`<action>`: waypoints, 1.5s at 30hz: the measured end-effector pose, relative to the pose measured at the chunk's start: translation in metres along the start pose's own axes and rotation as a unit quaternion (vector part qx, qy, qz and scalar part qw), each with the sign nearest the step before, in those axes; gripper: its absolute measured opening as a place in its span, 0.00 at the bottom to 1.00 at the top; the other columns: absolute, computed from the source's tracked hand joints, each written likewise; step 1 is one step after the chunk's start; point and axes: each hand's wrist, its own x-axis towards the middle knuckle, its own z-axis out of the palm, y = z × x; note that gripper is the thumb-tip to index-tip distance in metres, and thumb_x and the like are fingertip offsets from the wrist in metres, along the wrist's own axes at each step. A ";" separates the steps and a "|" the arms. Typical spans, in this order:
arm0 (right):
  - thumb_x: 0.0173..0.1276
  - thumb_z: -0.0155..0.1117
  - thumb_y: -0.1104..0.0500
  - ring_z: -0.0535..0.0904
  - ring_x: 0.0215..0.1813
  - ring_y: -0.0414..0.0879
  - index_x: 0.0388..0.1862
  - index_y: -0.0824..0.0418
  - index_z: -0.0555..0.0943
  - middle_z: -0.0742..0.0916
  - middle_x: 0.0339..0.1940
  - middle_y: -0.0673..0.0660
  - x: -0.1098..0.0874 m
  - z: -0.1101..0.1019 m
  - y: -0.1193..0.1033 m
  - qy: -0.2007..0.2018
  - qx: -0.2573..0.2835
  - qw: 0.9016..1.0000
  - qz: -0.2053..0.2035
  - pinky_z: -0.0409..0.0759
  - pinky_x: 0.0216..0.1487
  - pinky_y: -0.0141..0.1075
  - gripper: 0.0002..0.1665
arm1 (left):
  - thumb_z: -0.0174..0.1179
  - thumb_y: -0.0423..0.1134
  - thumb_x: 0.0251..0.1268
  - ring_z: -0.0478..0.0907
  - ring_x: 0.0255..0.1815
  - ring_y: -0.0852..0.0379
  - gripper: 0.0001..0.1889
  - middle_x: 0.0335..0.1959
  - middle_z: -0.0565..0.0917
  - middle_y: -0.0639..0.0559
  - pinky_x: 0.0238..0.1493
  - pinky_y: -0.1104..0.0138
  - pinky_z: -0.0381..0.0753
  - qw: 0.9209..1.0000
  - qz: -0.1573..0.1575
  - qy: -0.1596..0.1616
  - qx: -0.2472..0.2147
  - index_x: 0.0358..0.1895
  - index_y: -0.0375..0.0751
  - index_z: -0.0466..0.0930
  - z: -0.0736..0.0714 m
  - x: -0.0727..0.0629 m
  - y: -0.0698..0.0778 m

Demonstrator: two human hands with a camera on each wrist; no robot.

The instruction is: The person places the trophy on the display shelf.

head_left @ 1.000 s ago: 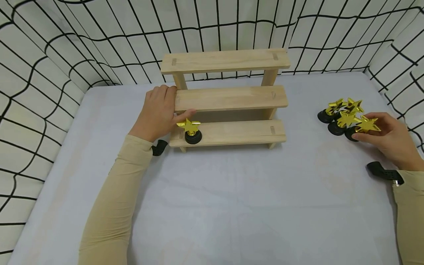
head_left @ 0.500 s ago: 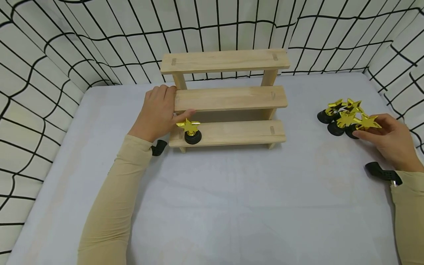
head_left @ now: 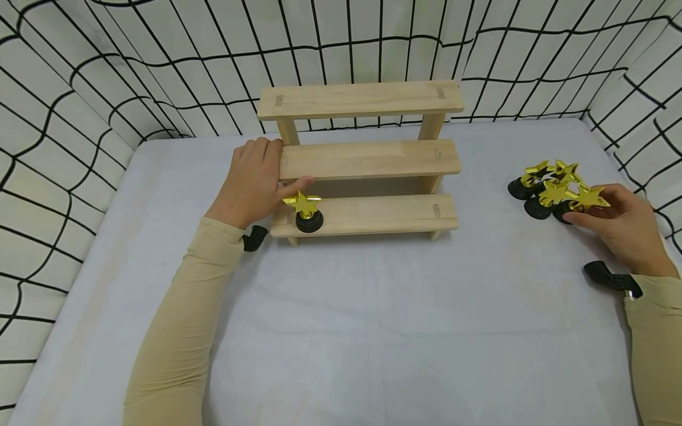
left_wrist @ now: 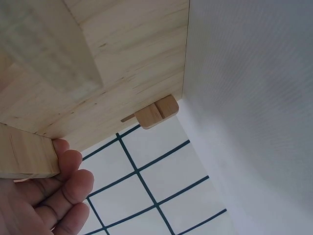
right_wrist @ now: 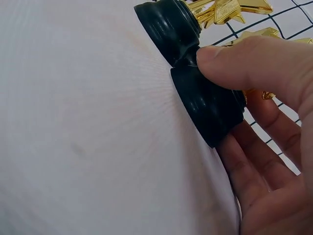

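A three-tier wooden stand [head_left: 367,160] stands on the white cloth. My left hand [head_left: 253,180] grips the left end of its middle board; the left wrist view shows the fingers [left_wrist: 73,191] curled around the wood. One gold star trophy [head_left: 306,207] with a round black base stands at the left of the lowest board, just below my left thumb. To the right, my right hand [head_left: 626,222] holds the nearest trophy [head_left: 590,196] of a small cluster. Thumb and fingers are around its black base [right_wrist: 210,105], which appears to rest on the cloth.
Several more star trophies [head_left: 554,192] stand close together beside the held one. A black wire grid [head_left: 362,53] surrounds the table at the back and sides. The white cloth [head_left: 394,331] covers the tabletop in front of the stand.
My right hand has shifted very slightly at the nearest trophy, with the fingers closing in on it. The left hand keeps its hold on the stand.
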 end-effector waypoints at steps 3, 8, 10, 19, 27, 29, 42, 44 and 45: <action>0.67 0.75 0.58 0.75 0.41 0.13 0.54 0.34 0.74 0.74 0.49 0.26 0.000 0.000 0.000 0.010 0.004 1.000 -0.004 0.69 0.43 0.07 0.26 | 0.64 0.66 0.64 0.73 0.47 0.36 0.43 0.44 0.76 0.32 0.58 0.43 0.70 1.000 0.002 0.003 0.003 0.58 0.23 0.71 0.000 0.000 0.000; 0.67 0.74 0.60 0.75 0.42 0.14 0.53 0.36 0.75 0.74 0.50 0.26 -0.001 0.000 -0.001 0.020 0.013 1.000 -0.008 0.70 0.43 0.07 0.25 | 0.64 0.66 0.64 0.74 0.47 0.36 0.43 0.43 0.77 0.32 0.58 0.42 0.71 1.000 0.005 0.007 0.004 0.57 0.23 0.71 0.001 0.000 0.000; 0.67 0.74 0.61 0.75 0.42 0.15 0.52 0.36 0.74 0.75 0.49 0.26 -0.001 0.000 -0.002 0.021 0.012 1.000 -0.006 0.70 0.43 0.08 0.25 | 0.64 0.66 0.64 0.74 0.47 0.36 0.43 0.43 0.77 0.32 0.57 0.43 0.71 1.000 0.006 0.008 0.003 0.57 0.23 0.71 0.001 0.000 0.000; 0.67 0.73 0.62 0.75 0.42 0.18 0.50 0.36 0.72 0.75 0.47 0.26 -0.002 0.001 -0.006 0.025 0.022 0.999 0.004 0.71 0.42 0.09 0.26 | 0.53 0.75 0.67 0.73 0.46 0.36 0.48 0.43 0.76 0.32 0.56 0.43 0.71 1.000 0.011 0.011 0.003 0.57 0.23 0.71 0.001 -0.002 -0.002; 0.66 0.74 0.64 0.76 0.41 0.16 0.51 0.36 0.73 0.76 0.46 0.27 -0.002 -0.002 -0.003 0.037 0.024 0.999 0.000 0.72 0.41 0.09 0.27 | 0.41 0.82 0.66 0.73 0.45 0.36 0.54 0.42 0.77 0.32 0.55 0.43 0.72 1.000 0.020 0.019 0.009 0.55 0.23 0.72 0.002 0.000 -0.003; 0.65 0.74 0.65 0.76 0.41 0.16 0.52 0.36 0.74 0.77 0.45 0.28 -0.002 -0.003 -0.003 0.044 0.033 0.998 0.001 0.73 0.41 0.09 0.28 | 0.50 0.77 0.67 0.73 0.45 0.37 0.49 0.42 0.77 0.32 0.55 0.43 0.72 1.000 0.021 0.018 0.012 0.54 0.24 0.72 0.002 0.000 -0.003; 0.66 0.73 0.68 0.78 0.44 0.20 0.59 0.40 0.77 0.79 0.48 0.29 -0.003 -0.006 -0.012 0.057 0.072 0.996 0.006 0.74 0.43 0.10 0.30 | 0.27 0.87 0.62 0.73 0.45 0.37 0.60 0.43 0.78 0.31 0.53 0.43 0.73 0.999 0.021 0.026 0.016 0.52 0.23 0.73 0.000 -0.002 -0.002; 0.65 0.73 0.68 0.78 0.44 0.20 0.58 0.41 0.77 0.79 0.48 0.30 -0.003 -0.006 -0.013 0.058 0.072 0.996 0.004 0.74 0.43 0.10 0.30 | 0.31 0.85 0.64 0.74 0.46 0.37 0.57 0.43 0.78 0.31 0.54 0.43 0.73 0.999 0.025 0.026 0.017 0.52 0.23 0.73 0.000 -0.002 -0.003; 0.65 0.73 0.68 0.78 0.44 0.20 0.58 0.40 0.77 0.79 0.47 0.30 -0.003 -0.006 -0.014 0.059 0.071 0.996 0.003 0.74 0.43 0.10 0.30 | 0.35 0.84 0.65 0.74 0.46 0.36 0.56 0.43 0.78 0.31 0.54 0.43 0.73 0.999 0.027 0.026 0.017 0.52 0.23 0.73 0.000 -0.002 -0.003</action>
